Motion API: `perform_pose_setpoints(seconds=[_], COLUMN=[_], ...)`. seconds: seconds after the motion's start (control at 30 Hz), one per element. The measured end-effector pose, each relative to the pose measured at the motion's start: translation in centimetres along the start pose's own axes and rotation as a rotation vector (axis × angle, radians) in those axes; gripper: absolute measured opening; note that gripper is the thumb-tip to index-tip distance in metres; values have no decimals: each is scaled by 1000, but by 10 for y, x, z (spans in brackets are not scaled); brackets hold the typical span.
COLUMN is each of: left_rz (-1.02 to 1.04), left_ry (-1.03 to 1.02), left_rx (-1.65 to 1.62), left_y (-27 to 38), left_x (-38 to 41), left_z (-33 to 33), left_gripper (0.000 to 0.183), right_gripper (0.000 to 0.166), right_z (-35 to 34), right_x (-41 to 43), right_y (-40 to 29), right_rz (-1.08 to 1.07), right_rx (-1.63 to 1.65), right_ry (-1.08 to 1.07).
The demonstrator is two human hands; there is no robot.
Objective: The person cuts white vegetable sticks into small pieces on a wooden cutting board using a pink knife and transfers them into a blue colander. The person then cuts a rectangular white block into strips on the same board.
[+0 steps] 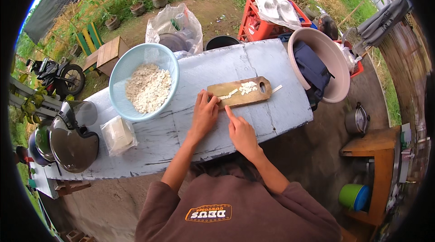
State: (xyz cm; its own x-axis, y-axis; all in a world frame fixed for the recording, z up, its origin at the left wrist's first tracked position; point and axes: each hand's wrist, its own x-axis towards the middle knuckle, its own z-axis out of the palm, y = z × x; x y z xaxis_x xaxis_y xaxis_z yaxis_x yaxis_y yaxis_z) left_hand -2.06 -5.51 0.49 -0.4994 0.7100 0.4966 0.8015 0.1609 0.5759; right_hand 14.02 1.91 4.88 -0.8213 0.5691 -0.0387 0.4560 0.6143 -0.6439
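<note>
A wooden cutting board (234, 97) with a handle hole lies on the grey-painted table (204, 68). My left hand (206, 111) rests at the board's left end, its fingertips bent down by a row of small pale cut pieces (228, 94); whether they grip a piece is hidden. My right hand (242, 135) is at the board's near edge, index finger stretched towards the row; what its other fingers hold, if anything, cannot be seen. A small pile of pale pieces (248, 87) lies near the hole. Beyond the board's right end is a pale strip (277, 89).
On the left stand a light-blue plastic colander (116, 101) full of pale pieces, a clear bag of pale sheets (117, 135) and motorcycle helmets (73, 143). A pink plastic tub (341, 82) with a dark blue bag (311, 63) is at the table's right end.
</note>
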Motion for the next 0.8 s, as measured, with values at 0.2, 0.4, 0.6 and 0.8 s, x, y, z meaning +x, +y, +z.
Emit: perform_pose_setpoints(seconds=[0.2, 0.4, 0.6, 0.8], left_rz=[-46, -38, -62, -51], left_ry=[-19, -18, -18, -6], left_rx=[-55, -77, -49, -7], left_y=[-1, 1, 2, -1], left_x=[-2, 0, -6, -13], left_z=[-3, -2, -3, -3], left_gripper=[12, 12, 12, 13], right_gripper=[58, 58, 57, 59], right_z=[-4, 7, 7, 3], right_x=[-5, 26, 12, -9], right_y=[4, -1, -3, 3], right_rz=[-27, -51, -30, -24], right_rx=[33, 26, 2, 14], right_ry=[-5, -22, 7, -2])
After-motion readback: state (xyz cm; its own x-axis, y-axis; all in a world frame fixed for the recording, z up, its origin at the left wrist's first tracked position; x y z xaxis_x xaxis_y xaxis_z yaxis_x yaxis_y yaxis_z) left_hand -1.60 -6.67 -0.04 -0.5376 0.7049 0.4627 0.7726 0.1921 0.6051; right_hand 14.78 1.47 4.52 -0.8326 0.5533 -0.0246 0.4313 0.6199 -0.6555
